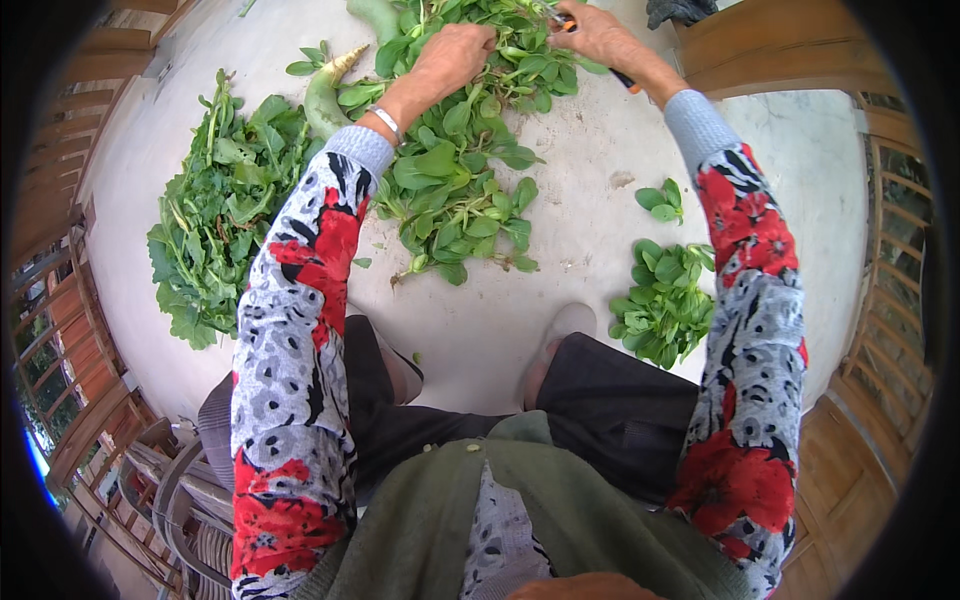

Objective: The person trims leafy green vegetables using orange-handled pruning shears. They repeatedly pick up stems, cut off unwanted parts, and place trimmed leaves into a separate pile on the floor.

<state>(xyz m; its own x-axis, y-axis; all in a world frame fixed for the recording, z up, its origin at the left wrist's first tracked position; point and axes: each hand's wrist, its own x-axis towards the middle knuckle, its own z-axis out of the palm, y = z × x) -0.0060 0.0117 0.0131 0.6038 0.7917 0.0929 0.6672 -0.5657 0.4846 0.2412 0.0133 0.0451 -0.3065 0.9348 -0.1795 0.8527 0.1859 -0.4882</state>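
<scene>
My left hand point(454, 58) is over the upper part of a long heap of leafy greens point(457, 187), with its fingers curled down among the stems. Whether it pinches a stem is hidden. Farther right, my right hand point(600, 36) is closed around a cutting tool with black-and-orange handles point(626, 81), which look like those of shears or scissors. Its metal end points up and left over the greens. Round-leaved plants with pale stalks and some soil-stained roots make up the heap.
Left of the heap lies a pile of broader, lobed greens point(232, 202). Beside it are a curved pale-green gourd point(322, 97) and another gourd point(375, 16). A small bunch of leaves point(664, 300) and a loose sprig point(661, 201) rest on the right. Wooden furniture point(787, 49) stands at the upper right.
</scene>
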